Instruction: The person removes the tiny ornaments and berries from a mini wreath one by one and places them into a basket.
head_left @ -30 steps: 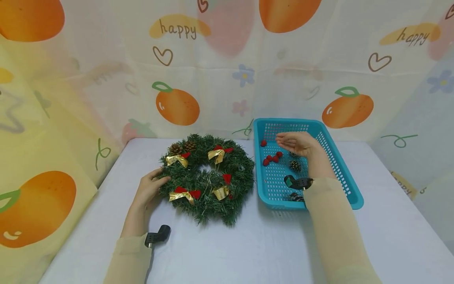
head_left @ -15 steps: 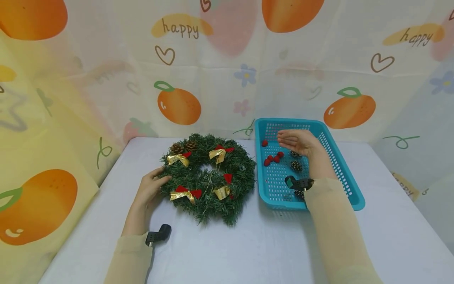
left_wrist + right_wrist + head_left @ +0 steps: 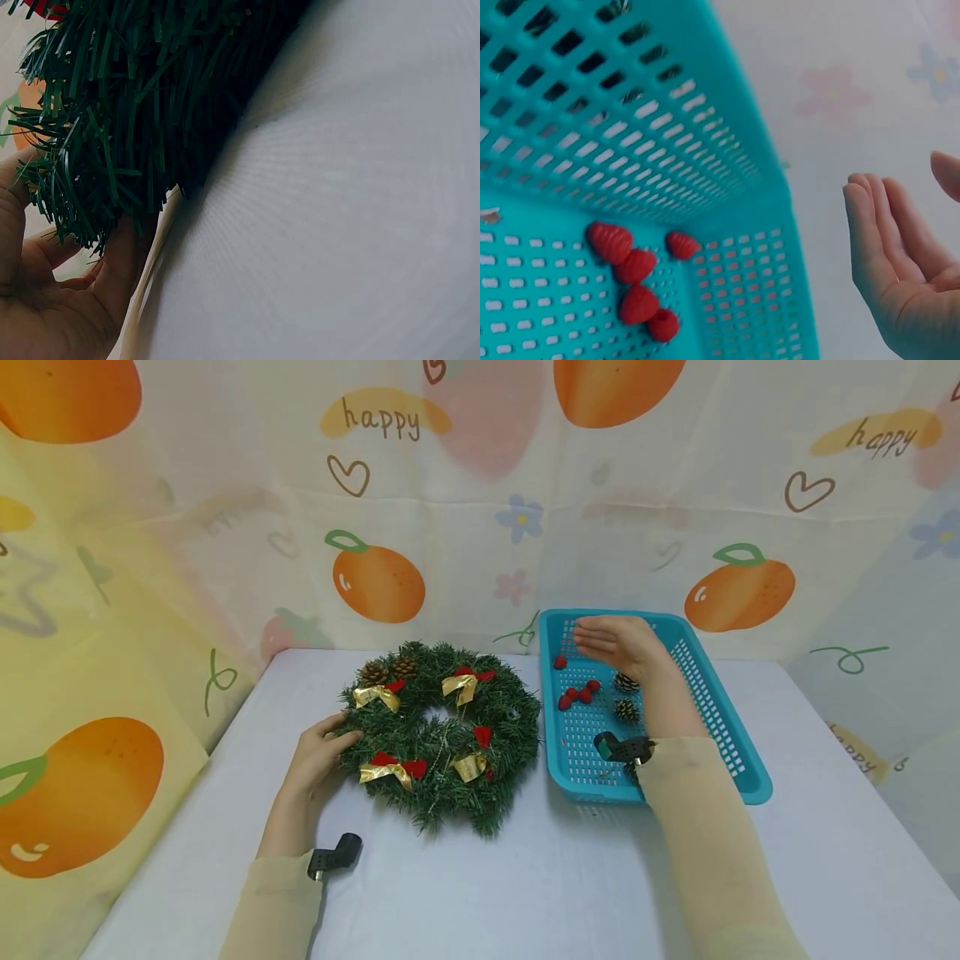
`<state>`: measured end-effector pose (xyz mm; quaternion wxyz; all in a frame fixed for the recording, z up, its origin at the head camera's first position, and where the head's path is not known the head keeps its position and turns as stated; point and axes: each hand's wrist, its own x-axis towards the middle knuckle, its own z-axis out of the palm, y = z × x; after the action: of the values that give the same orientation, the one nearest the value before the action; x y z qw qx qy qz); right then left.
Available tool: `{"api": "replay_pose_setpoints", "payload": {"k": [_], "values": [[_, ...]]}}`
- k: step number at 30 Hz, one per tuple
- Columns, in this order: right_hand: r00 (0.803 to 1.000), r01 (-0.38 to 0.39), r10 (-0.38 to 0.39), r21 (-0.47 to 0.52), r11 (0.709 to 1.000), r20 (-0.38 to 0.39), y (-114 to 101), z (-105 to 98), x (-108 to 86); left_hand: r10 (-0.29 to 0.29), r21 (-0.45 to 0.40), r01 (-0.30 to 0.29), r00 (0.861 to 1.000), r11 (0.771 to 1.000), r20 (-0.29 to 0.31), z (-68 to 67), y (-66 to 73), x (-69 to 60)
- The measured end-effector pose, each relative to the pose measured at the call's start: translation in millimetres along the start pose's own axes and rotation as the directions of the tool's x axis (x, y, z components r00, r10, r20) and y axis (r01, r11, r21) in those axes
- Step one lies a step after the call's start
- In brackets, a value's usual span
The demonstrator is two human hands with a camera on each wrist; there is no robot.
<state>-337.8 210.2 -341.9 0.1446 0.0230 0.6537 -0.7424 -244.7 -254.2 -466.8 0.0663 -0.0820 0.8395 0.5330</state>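
A green wreath (image 3: 510,693) lies on the table, trimmed with gold-and-red bows and two brown pine cones. At its left edge my left hand (image 3: 311,756) grips the greenery; in the left wrist view the hand (image 3: 67,315) has the needles (image 3: 127,112) between thumb and fingers. Over the back of a blue plastic basket (image 3: 553,768) hovers my right hand (image 3: 622,643), palm turned left, fingers nearly straight, holding nothing. Red raspberries (image 3: 585,695) and dark pine cones (image 3: 626,710) lie on the basket floor. The right wrist view shows several raspberries (image 3: 639,304) beside the empty hand (image 3: 907,292).
A white cloth (image 3: 487,893) covers the table. Behind it hangs a curtain (image 3: 465,568) printed with oranges, close to the basket's back rim. A slim gap separates wreath and basket.
My right hand has risen slightly toward the back left, its fingers straighter, showing more of the pine cones beneath. The left hand and the wreath have stayed put.
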Motion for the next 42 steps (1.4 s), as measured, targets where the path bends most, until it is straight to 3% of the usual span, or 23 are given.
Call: {"api": "replay_pose_setpoints", "payload": {"k": [14,22,25,27,29,32,34,36,42], "values": [[0.996,0.084,-0.083,0.083,0.993,-0.01,-19,51,0.1,0.009,-0.038,-0.009,1.0,0.999,-0.006,2.2,-1.0,-0.1],[0.997,0.072,-0.07,0.084,0.994,-0.022,-19,83,6.9,0.007,-0.017,-0.007,1.0,1.0,0.001,2.5,0.6,-0.5],[0.998,0.067,-0.067,0.115,0.991,-0.01,-12,92,17.1,0.006,-0.021,-0.006,1.0,1.0,-0.001,1.8,1.0,0.5],[0.993,0.089,-0.101,0.181,0.979,0.057,15,82,61.1,0.002,-0.028,-0.002,1.0,1.0,0.0,1.3,0.4,1.4],[0.992,0.09,-0.104,0.187,0.978,0.068,24,87,72.5,-0.002,-0.034,0.003,1.0,0.999,0.003,1.1,-0.3,1.9],[0.992,0.113,-0.12,0.145,0.983,0.04,31,105,76.4,-0.011,-0.037,0.011,1.0,0.999,0.007,0.4,-1.8,2.6],[0.995,0.095,-0.093,0.071,0.993,-0.031,14,134,43.0,-0.014,-0.033,0.014,1.0,0.999,0.008,0.0,-2.3,2.6],[0.995,0.096,-0.094,0.062,0.993,-0.037,21,144,46.7,-0.016,-0.032,0.016,1.0,0.999,0.007,-0.2,-2.0,2.1],[0.993,0.109,-0.104,0.104,0.989,-0.05,71,156,104.6,-0.008,-0.036,0.008,1.0,0.999,0.003,0.1,0.1,-1.1]]}}
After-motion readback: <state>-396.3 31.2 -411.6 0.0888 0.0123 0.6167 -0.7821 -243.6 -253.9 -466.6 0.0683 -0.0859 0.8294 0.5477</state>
